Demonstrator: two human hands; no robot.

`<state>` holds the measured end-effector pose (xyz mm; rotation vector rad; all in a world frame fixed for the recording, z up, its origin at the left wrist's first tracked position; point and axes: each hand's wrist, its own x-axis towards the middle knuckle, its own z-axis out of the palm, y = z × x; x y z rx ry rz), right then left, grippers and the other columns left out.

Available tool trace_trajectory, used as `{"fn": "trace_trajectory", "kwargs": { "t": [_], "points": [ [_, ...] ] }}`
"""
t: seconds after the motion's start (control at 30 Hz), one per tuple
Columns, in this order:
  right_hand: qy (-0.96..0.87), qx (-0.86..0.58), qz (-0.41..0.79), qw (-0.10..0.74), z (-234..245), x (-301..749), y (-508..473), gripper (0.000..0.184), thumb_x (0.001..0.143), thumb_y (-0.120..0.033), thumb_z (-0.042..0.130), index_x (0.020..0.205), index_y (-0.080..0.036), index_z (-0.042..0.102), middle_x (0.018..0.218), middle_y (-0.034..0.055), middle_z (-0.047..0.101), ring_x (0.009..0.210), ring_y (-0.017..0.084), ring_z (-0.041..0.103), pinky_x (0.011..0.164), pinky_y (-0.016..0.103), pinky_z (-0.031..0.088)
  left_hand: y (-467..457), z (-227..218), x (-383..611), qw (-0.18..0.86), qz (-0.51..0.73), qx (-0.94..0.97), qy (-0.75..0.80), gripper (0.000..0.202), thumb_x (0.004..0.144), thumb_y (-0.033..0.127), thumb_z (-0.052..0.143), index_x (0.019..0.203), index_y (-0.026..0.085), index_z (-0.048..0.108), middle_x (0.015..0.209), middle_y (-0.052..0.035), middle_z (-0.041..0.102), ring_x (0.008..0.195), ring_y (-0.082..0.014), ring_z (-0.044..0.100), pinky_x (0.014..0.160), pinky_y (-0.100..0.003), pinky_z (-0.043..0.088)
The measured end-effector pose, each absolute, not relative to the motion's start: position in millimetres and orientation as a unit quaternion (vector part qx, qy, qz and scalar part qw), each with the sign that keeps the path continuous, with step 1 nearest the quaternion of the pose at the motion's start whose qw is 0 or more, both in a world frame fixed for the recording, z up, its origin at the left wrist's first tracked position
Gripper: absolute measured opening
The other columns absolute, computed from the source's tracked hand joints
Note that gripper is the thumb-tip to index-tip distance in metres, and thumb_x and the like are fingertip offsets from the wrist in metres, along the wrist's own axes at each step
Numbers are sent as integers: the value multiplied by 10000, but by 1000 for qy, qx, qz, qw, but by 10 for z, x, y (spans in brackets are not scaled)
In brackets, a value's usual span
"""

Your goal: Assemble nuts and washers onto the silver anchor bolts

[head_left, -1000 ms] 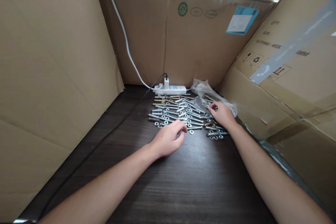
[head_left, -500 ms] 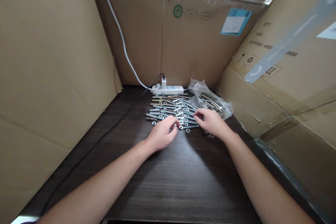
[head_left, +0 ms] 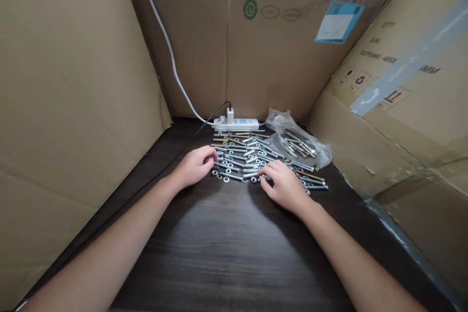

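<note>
Rows of metal bolts (head_left: 234, 176), sleeves and nuts lie on the dark table. At the left ends of these rows is my left hand (head_left: 195, 165), its fingers curled and closed against the thumb; what they hold, if anything, is hidden. Over the right part of the rows is my right hand (head_left: 283, 185), thumb and index finger bent close together around a small metal part I cannot make out. A loose nut (head_left: 253, 180) sits just left of its thumb. Washers (head_left: 226, 180) lie along the near edge of the rows.
A white power strip (head_left: 237, 124) with a plugged-in white adapter (head_left: 230, 116) stands behind the rows. A clear plastic bag (head_left: 283, 122) with more metal parts lies at the back right. Cardboard walls (head_left: 197, 48) enclose the table. A black cable (head_left: 137, 189) crosses the left side.
My left hand has moved left, from the middle of the rows to their left ends. My right hand has come nearer and slightly left, uncovering bolts on the right.
</note>
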<state>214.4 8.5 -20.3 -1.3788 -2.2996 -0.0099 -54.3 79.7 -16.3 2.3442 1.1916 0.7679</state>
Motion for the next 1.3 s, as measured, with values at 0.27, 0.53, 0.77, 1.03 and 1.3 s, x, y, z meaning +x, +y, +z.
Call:
{"fn": "trace_trajectory", "kwargs": {
  "t": [0.27, 0.53, 0.77, 1.03, 1.3],
  "points": [
    [-854, -476, -41, 204, -305, 1826, 0, 212, 883, -252, 498, 999, -164, 652, 845, 68, 613, 824, 211, 504, 778, 335, 409, 699, -58, -602, 111, 144, 875, 449, 159, 800, 158, 432, 891, 215, 549, 892, -7, 530, 747, -151, 522, 661, -265, 396],
    [-849, -501, -78, 145, -302, 1527, 130, 182, 874, -266, 505, 861, -177, 663, 808, 60, 623, 829, 216, 526, 752, 329, 386, 698, -84, -667, 129, 108, 885, 435, 100, 781, 189, 490, 864, 216, 539, 878, -8, 495, 797, -163, 530, 664, -266, 411],
    [-824, -533, -55, 184, -215, 1652, 45, 132, 870, -244, 510, 859, -185, 627, 792, 22, 625, 716, 166, 556, 693, 288, 391, 702, -67, -586, 67, 222, 873, 429, 138, 821, 193, 466, 941, 211, 531, 965, -22, 462, 803, -151, 518, 722, -281, 439],
    [-806, -513, -19, 294, -180, 1924, 38, 133, 885, -265, 505, 886, -189, 614, 751, 10, 601, 678, 139, 560, 668, 251, 403, 599, -112, -408, 49, 263, 880, 393, 174, 800, 159, 493, 963, 207, 533, 1006, -29, 443, 787, -133, 514, 679, -248, 451],
    [-801, -516, -2, 304, -176, 1934, 43, 156, 899, -263, 480, 904, -186, 616, 787, 33, 616, 704, 147, 577, 680, 245, 429, 558, -86, -359, 47, 253, 887, 384, 172, 814, 158, 481, 963, 203, 554, 1012, -37, 443, 809, -136, 520, 705, -252, 461]
  ]
}}
